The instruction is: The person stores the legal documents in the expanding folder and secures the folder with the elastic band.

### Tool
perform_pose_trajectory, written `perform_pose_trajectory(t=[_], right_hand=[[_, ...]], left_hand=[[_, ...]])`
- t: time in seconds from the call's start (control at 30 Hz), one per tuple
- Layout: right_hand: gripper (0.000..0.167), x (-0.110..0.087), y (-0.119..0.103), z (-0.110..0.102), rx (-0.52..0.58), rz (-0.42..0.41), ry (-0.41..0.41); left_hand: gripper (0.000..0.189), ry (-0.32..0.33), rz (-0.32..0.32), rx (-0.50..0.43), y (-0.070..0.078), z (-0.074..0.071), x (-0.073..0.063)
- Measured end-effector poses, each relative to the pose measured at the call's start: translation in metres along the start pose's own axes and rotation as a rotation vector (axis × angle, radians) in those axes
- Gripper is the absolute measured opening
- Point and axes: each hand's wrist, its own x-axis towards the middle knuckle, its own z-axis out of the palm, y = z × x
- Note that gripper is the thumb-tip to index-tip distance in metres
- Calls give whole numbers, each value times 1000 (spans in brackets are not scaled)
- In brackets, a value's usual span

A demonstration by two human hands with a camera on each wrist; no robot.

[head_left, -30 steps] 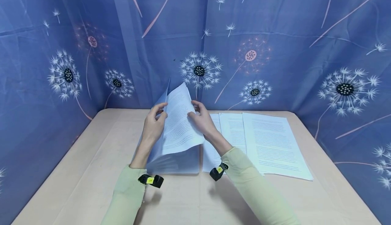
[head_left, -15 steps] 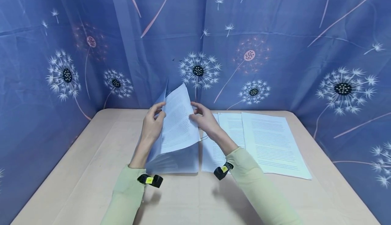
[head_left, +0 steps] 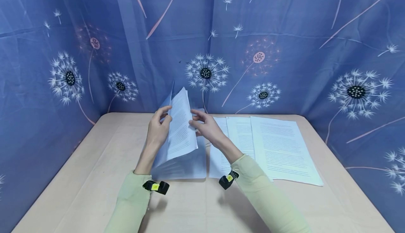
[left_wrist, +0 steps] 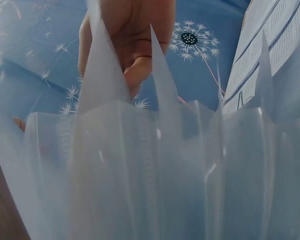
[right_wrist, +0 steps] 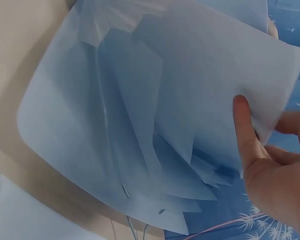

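Note:
A translucent blue expanding file folder (head_left: 190, 169) stands partly open on the table, its cover raised on the left. My left hand (head_left: 159, 129) grips the raised side of the folder between thumb and fingers. Printed paper (head_left: 181, 129) stands tilted in the folder, and my right hand (head_left: 207, 125) pinches its right edge. In the right wrist view, one digit of the right hand (right_wrist: 272, 170) lies on the near face of the paper (right_wrist: 205, 75). Pleated clear pockets (left_wrist: 180, 170) fill the left wrist view. The paper's left edge is hidden by the left hand and folder.
Overlapping printed papers (head_left: 281, 152) lie on the right of the beige table (head_left: 104, 169). A blue dandelion-patterned curtain (head_left: 177, 22) hangs behind and along both sides. An elastic cord (right_wrist: 131, 226) hangs from the folder's edge.
My right hand first shifted slightly right, then moved left with the paper's edge, so less of the page's face shows and more of the folder is uncovered. The left hand has barely moved.

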Motion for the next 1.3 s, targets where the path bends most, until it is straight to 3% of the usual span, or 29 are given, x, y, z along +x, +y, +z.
perform_pose_trajectory(t=[0.23,0.5,0.9,1.1,1.3], right_hand=[[54,-1,3,1,-42,-3,-54],[55,1,0,4,64,4,-39],[55,-5,-10,16,-168,-27,-77],[56,-9,-14,17,-194,-11,-176],[57,-10,-13,16,-204,-19,-199]], left_hand=[[44,2,-10,-5,2,1,0],[45,-10,-9,-14,3,3,-2],[45,-2,-23,-14,5,5,-2],[44,10,-24,-10,6,5,-3],[45,6,-30,-15,6,5,-3]])
